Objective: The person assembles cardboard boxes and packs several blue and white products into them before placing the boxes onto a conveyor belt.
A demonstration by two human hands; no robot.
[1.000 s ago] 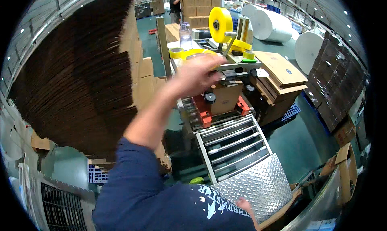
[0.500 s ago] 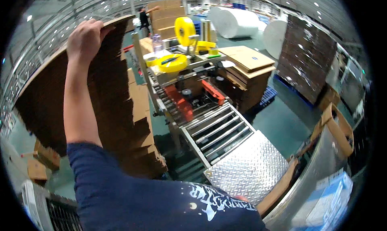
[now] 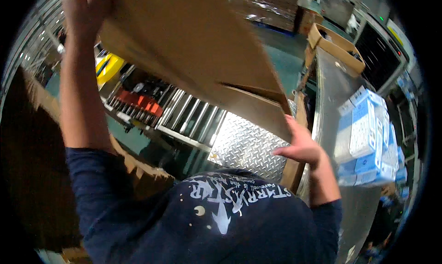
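My left hand [image 3: 87, 11] is raised at the top left, closed on the edge of a flattened cardboard box [image 3: 184, 38]. The brown box hangs slantwise in front of me, its flaps partly parted near the lower right corner. Against that corner rests my right hand [image 3: 301, 142], with thumb spread and fingers stretched along the box's edge. Below the box lies a metal checker plate [image 3: 246, 144], joined to a roller conveyor [image 3: 193, 114].
Orange-red guide parts [image 3: 138, 102] and a yellow tape roll [image 3: 108, 68] are on the machine. At right, a grey table [image 3: 329, 91] bears blue-and-white packs [image 3: 368, 130] and an open carton [image 3: 338, 47]. Stacked cardboard [image 3: 32, 172] stands at left.
My left hand has brought a flattened cardboard box over from the left stack in front of me. My right hand has come up to its corner. The view has turned right and down.
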